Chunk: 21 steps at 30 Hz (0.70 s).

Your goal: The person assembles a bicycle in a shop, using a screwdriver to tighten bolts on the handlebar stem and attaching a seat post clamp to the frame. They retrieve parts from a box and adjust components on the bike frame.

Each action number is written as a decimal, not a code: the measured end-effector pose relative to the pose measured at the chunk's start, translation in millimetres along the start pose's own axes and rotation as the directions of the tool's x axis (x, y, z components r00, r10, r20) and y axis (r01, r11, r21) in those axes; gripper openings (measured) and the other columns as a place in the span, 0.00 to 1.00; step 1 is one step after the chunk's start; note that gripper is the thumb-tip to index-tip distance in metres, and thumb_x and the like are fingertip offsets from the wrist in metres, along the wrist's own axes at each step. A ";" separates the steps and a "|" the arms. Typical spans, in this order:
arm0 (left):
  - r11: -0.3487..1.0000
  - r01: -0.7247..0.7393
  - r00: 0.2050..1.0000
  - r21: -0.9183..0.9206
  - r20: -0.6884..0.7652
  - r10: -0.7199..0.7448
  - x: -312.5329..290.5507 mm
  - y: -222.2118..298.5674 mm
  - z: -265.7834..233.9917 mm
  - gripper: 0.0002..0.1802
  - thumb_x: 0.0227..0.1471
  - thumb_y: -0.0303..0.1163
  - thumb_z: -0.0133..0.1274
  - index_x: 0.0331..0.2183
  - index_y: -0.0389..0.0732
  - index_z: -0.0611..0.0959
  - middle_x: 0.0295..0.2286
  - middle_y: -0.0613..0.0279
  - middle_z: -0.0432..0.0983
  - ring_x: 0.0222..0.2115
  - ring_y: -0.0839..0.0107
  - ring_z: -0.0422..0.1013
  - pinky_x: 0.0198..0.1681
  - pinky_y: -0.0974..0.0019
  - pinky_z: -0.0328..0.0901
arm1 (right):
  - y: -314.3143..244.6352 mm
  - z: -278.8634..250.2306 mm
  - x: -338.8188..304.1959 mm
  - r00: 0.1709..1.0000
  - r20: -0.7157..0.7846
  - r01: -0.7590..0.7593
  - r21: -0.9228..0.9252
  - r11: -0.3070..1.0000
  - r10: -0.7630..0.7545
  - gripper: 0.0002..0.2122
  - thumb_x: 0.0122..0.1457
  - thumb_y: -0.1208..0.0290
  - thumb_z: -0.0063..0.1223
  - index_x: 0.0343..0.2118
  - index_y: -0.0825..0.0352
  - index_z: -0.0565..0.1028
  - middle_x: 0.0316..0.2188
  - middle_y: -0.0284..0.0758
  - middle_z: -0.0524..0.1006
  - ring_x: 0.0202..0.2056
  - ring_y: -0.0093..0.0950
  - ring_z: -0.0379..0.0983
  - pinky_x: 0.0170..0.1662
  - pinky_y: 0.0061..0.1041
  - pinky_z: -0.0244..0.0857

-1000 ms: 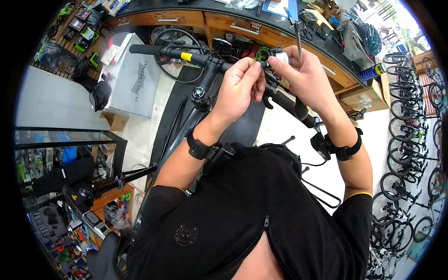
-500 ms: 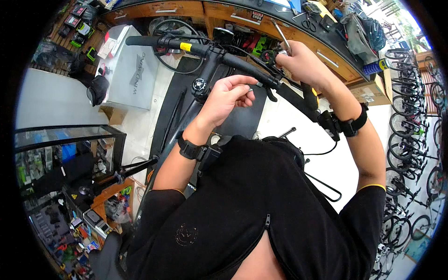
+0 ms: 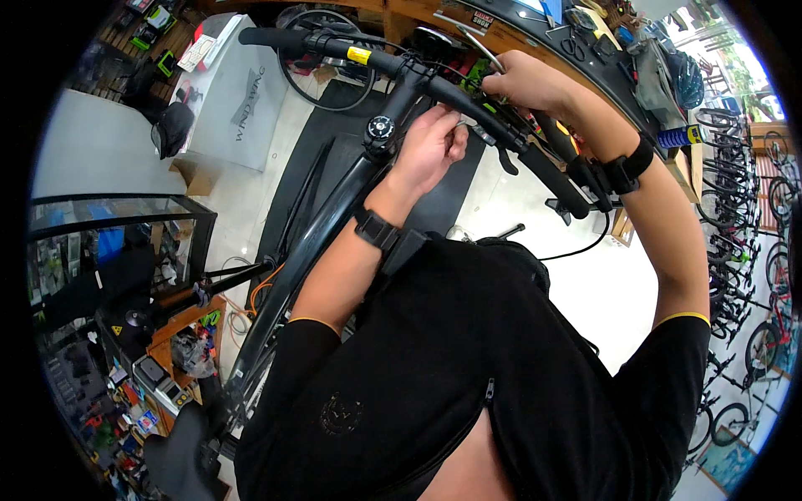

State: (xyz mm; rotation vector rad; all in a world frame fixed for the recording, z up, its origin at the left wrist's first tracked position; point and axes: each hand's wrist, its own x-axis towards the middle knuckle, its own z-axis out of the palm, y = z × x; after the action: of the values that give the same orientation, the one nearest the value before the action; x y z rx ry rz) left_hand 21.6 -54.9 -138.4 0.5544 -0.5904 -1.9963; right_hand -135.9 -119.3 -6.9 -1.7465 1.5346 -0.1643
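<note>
A black bicycle handlebar [image 3: 380,60] crosses in front of me, its stem and round top cap [image 3: 381,127] to the left. My left hand [image 3: 431,150] is closed just behind the bar, right of the stem. Its fingers are curled together near a brake lever [image 3: 506,160]; what they pinch is too small to make out. Above the right side of the bar, my right hand [image 3: 526,82] is closed round a tool like a screwdriver [image 3: 483,48]. The tool's metal shaft points away to the left, and a black and orange handle shows below the hand.
A wooden workbench [image 3: 614,96] with scissors [image 3: 572,48] and a spray can [image 3: 681,136] runs along the far side. A grey box [image 3: 230,108] and glass case [image 3: 125,204] stand left. Bicycles [image 3: 739,250] line the right. The bicycle's saddle [image 3: 177,447] is lower left.
My left hand has moved forward, close against the handlebar, and its fingers have curled in. The tool in my right hand now leans farther left. The whole view has shifted slightly.
</note>
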 end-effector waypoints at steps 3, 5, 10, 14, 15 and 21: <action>0.976 0.034 0.994 -0.217 0.107 -0.011 13.0 -4.6 -8.6 0.06 0.63 0.32 0.41 0.38 0.49 0.73 0.19 0.73 0.61 0.18 0.83 0.56 0.24 0.77 0.53 | 2.4 0.0 11.8 0.998 0.045 0.045 -0.022 0.999 -0.044 0.11 0.50 0.68 0.56 0.26 0.73 0.74 0.17 0.32 0.70 0.17 0.22 0.65 0.19 0.24 0.60; 0.934 0.079 0.986 -0.348 0.164 -0.022 16.1 -7.3 -13.2 0.08 0.64 0.32 0.39 0.35 0.50 0.74 0.18 0.74 0.59 0.17 0.84 0.55 0.25 0.77 0.53 | 7.7 3.9 18.0 0.998 0.039 0.041 0.007 0.999 -0.041 0.09 0.50 0.69 0.55 0.26 0.72 0.74 0.16 0.30 0.69 0.16 0.18 0.62 0.18 0.21 0.56; 0.820 0.152 0.965 -0.551 0.263 -0.003 26.2 -16.6 -26.6 0.11 0.64 0.32 0.37 0.29 0.47 0.73 0.18 0.74 0.59 0.17 0.83 0.55 0.24 0.78 0.53 | 5.3 9.9 24.2 0.997 0.061 0.054 -0.038 0.998 -0.051 0.11 0.51 0.66 0.54 0.27 0.72 0.74 0.16 0.30 0.69 0.15 0.19 0.62 0.18 0.21 0.55; 0.864 0.092 0.966 -0.495 0.255 0.043 35.9 -17.2 -33.2 0.12 0.64 0.32 0.37 0.28 0.44 0.72 0.17 0.74 0.59 0.16 0.83 0.55 0.24 0.78 0.53 | -0.9 7.4 28.4 0.995 0.094 0.039 -0.176 0.984 -0.022 0.14 0.51 0.63 0.53 0.26 0.72 0.75 0.16 0.31 0.70 0.16 0.21 0.64 0.18 0.23 0.57; 0.888 0.087 0.969 -0.452 0.245 0.030 36.2 -15.3 -32.4 0.12 0.64 0.32 0.37 0.28 0.44 0.72 0.17 0.75 0.59 0.16 0.83 0.55 0.23 0.78 0.53 | -1.7 4.4 30.3 0.994 0.113 0.031 -0.207 0.978 -0.008 0.14 0.51 0.62 0.53 0.26 0.73 0.75 0.16 0.31 0.70 0.16 0.22 0.65 0.18 0.24 0.57; 0.948 0.155 0.979 -0.279 0.169 -0.110 38.7 -2.7 -32.2 0.14 0.64 0.34 0.36 0.26 0.48 0.71 0.13 0.75 0.56 0.13 0.83 0.53 0.21 0.76 0.52 | -9.1 -2.3 26.7 0.981 0.180 -0.033 -0.173 0.984 0.065 0.14 0.49 0.62 0.55 0.22 0.71 0.74 0.15 0.30 0.69 0.16 0.21 0.65 0.17 0.22 0.58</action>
State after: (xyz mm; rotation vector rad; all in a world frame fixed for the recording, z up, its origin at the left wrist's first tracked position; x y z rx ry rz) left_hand 21.7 -93.7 -170.7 0.2696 -0.3456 -2.2181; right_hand -123.1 -144.4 -10.1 -1.7974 1.4883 0.1544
